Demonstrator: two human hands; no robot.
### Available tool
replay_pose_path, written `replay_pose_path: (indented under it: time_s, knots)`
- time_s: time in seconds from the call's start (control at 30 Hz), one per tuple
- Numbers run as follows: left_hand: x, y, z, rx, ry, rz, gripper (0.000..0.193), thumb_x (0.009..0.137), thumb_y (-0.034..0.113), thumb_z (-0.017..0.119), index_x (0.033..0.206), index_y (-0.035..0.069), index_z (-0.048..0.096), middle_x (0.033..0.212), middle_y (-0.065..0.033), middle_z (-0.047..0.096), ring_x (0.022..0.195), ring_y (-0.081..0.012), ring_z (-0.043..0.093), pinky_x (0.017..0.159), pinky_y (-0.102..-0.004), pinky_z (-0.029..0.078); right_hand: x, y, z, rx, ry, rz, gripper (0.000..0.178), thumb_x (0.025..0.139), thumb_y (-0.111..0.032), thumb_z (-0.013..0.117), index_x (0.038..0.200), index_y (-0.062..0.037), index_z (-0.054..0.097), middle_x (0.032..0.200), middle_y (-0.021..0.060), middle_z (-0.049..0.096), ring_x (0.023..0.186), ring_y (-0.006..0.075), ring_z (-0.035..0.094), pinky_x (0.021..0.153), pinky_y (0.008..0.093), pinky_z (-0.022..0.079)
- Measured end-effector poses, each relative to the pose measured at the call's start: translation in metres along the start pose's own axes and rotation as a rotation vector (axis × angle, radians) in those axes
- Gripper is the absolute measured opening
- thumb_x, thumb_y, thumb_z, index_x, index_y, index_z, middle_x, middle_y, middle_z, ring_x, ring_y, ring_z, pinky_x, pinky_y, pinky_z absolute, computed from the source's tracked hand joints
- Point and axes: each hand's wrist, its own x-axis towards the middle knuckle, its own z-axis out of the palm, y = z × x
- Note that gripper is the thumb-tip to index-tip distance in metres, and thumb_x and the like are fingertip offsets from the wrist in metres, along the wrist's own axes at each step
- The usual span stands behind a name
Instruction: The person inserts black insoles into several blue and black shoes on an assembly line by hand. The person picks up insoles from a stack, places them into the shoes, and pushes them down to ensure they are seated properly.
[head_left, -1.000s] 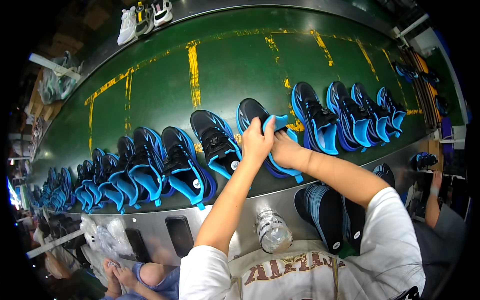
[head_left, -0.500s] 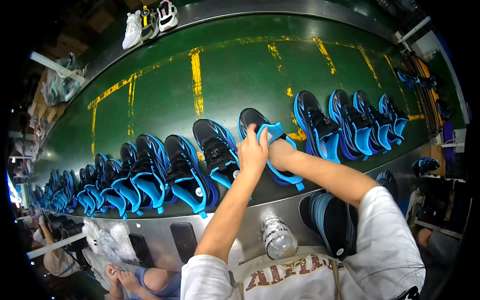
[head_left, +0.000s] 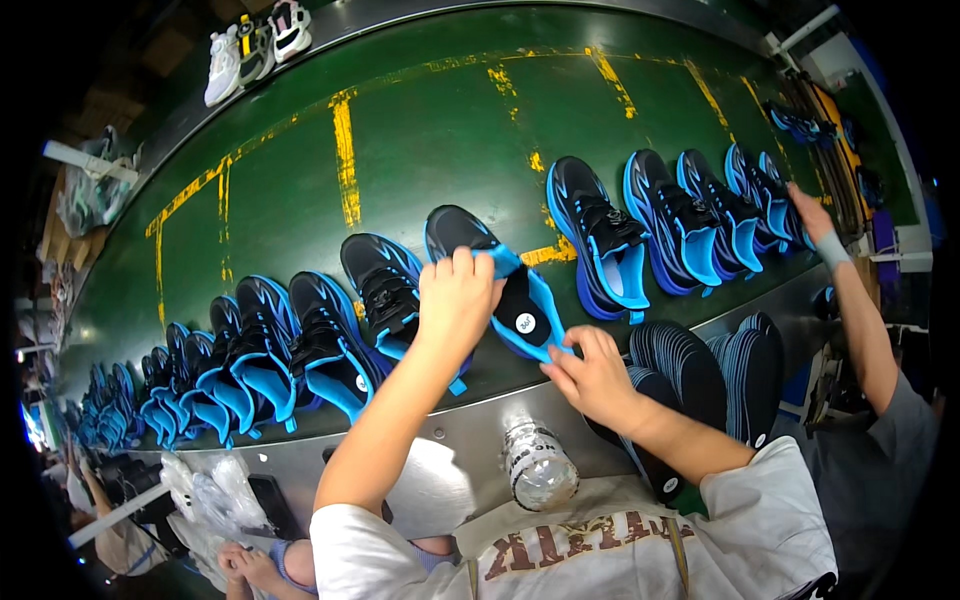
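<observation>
Black-and-blue shoe (head_left: 490,285) sits on the green belt (head_left: 420,150), mid-row. Left hand (head_left: 455,300) curled over its opening, gripping the upper. Right hand (head_left: 595,375) just beside the heel, fingers pinched on the blue heel edge. Matching shoes (head_left: 600,235) line the belt either side (row runs both ways). Stack of dark insoles (head_left: 700,370) right of that shoe; plastic bottle (head_left: 538,465) below it.
</observation>
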Motion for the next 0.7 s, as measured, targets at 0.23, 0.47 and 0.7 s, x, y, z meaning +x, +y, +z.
replay_pose_path:
  time_s: [0.23, 0.47, 0.7]
  knots:
    - [-0.018, 0.027, -0.008, 0.179, 0.071, 0.002, 0.02, 0.072, 0.022, 0.061, 0.069, 0.01, 0.046, 0.067, -0.0043, 0.044, 0.058, -0.0195, 0.048, 0.054, -0.0328, 0.035, -0.031, -0.003, 0.002, 0.033, 0.032, 0.089, 0.023, 0.073, -0.016, 0.063, 0.093, -0.0064, 0.059, 0.093, 0.0117, 0.048, 0.089, 0.0278, 0.049, 0.075, 0.0385, 0.039]
    - [0.016, -0.011, 0.007, -0.084, -0.332, -0.042, 0.012, 0.072, 0.014, 0.049, 0.072, 0.002, 0.052, 0.069, -0.0155, 0.058, 0.068, -0.0303, 0.06, 0.059, -0.0398, 0.046, -0.006, -0.013, -0.026, 0.08, 0.142, 0.041, 0.028, 0.072, -0.014, 0.063, 0.098, -0.0065, 0.058, 0.1, 0.014, 0.05, 0.092, 0.03, 0.05, 0.077, 0.0385, 0.042]
    - [0.002, -0.013, -0.051, -1.485, 0.17, -0.697, 0.016, 0.081, 0.013, 0.046, 0.068, 0.007, 0.054, 0.075, -0.0037, 0.059, 0.049, -0.0011, 0.037, 0.041, -0.0159, 0.025, -0.131, 0.035, -0.117, -0.201, 0.156, 0.508, 0.046, 0.068, -0.02, 0.067, 0.112, -0.012, 0.055, 0.109, 0.0166, 0.048, 0.095, 0.0336, 0.048, 0.081, 0.0409, 0.042]
